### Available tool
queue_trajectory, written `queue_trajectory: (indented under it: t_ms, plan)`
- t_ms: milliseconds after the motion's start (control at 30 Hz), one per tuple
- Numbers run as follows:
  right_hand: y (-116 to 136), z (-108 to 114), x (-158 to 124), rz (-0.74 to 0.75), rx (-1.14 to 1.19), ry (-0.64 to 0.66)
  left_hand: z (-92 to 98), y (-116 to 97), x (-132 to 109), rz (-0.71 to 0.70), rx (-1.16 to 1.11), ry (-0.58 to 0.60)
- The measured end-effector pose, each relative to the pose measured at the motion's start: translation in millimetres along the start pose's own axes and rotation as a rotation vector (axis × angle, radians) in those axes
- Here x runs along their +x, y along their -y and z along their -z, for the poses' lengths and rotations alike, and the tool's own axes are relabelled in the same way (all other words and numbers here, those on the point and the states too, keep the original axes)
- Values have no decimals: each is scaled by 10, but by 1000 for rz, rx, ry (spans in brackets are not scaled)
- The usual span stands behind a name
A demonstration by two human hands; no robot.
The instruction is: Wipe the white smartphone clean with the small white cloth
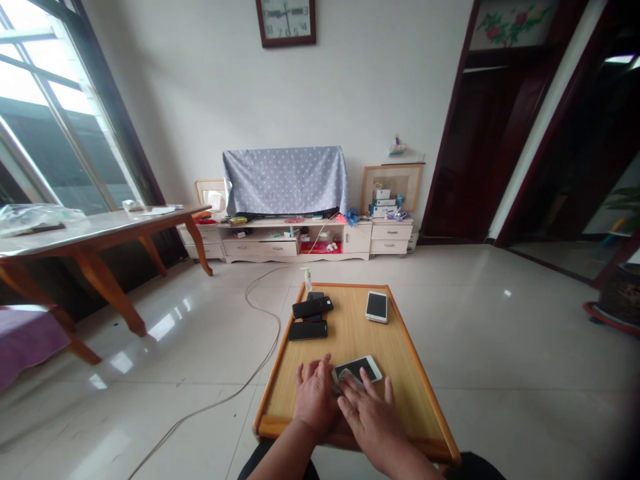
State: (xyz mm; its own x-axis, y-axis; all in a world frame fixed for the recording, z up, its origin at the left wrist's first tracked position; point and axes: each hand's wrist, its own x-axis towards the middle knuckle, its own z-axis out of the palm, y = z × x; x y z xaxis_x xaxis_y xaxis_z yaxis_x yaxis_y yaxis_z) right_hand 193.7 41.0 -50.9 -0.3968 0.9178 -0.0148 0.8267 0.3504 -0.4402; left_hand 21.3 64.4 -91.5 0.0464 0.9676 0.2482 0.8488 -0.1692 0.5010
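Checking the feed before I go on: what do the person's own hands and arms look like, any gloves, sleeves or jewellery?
Both the left hand and the right hand are bare, with no gloves. The forearms are uncovered down to the bottom edge of the picture, so no sleeve shows. No watch, ring or bracelet is visible. No markings can be made out.

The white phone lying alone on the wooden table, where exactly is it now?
In the head view, the white phone lies at the far right of the wooden table, across from the black phones and beyond both hands.
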Motion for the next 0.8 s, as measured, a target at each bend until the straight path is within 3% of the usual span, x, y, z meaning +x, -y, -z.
queue_trajectory:
  t_ms: [400,533,700,800]
  plan:
    - [106,-89,319,0,-5,-97,-53,5,36,17,1,-16]
    - [-66,-140,183,-19,-44,-96,-20,-27,38,16,-3,-27]
    - [-417,-50,119,-272,-156,-144,16,-96,56,24,0,-38]
    - [-378,-33,113,-276,-179,-147,22,-100,64,27,4,-40]
